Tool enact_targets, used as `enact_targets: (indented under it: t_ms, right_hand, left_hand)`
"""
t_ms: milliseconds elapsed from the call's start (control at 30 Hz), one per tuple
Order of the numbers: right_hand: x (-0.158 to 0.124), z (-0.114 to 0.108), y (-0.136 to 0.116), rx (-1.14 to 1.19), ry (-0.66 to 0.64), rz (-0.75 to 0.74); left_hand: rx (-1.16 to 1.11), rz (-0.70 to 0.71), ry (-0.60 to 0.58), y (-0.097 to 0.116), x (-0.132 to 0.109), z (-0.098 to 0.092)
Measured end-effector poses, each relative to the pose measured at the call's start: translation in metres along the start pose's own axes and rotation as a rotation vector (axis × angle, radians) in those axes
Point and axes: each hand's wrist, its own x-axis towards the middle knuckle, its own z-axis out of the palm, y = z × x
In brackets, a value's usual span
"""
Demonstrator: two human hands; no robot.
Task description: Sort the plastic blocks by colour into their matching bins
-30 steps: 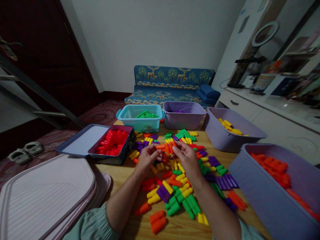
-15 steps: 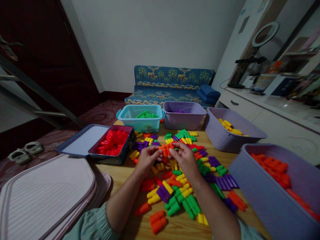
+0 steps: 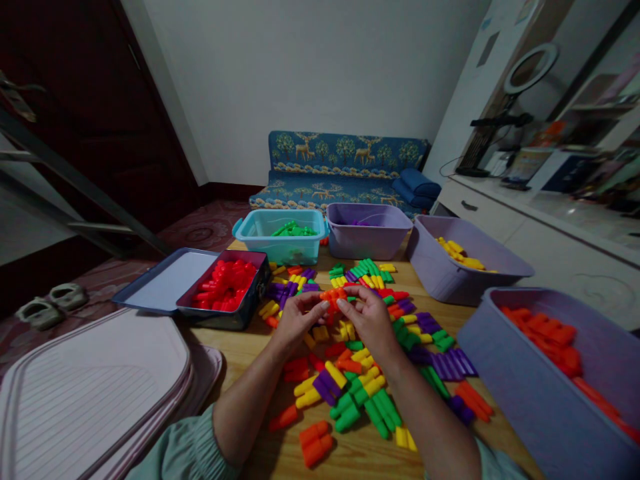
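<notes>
Between my two hands, above the middle of the wooden table (image 3: 235,350), is a joined row of orange bullet-shaped plastic building pieces (image 3: 333,297). My left hand (image 3: 300,320) pinches its left end with thumb and fingers. At the other end, my right hand (image 3: 369,319) grips it the same way, thumb towards me. Below and around the hands lie many loose and joined pieces: green ones (image 3: 383,410), a purple pair (image 3: 327,385), yellow ones (image 3: 309,398) and a separate orange group (image 3: 316,443) near the front.
A turquoise bin (image 3: 280,248) holds green pieces, one lilac bin (image 3: 369,243) purple, another (image 3: 440,280) yellow, the nearest (image 3: 540,393) orange. An open dark case (image 3: 250,313) contains red pieces. Pink lids (image 3: 100,387) lie at left; a blue patterned sofa (image 3: 335,177) stands behind.
The orange row has been tilted between my fingers, so its piece ends show differently. My hands have barely shifted, and the pieces on the table look the same.
</notes>
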Motion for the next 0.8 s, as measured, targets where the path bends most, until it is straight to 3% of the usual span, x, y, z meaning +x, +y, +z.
enact_targets:
  t_ms: [800]
  right_hand:
    - [0.0016,0.0012,0.0047,-0.048,-0.023,-0.046]
  left_hand:
    - [0.091,0.031,-0.056,0.0,-0.0002,-0.0004]
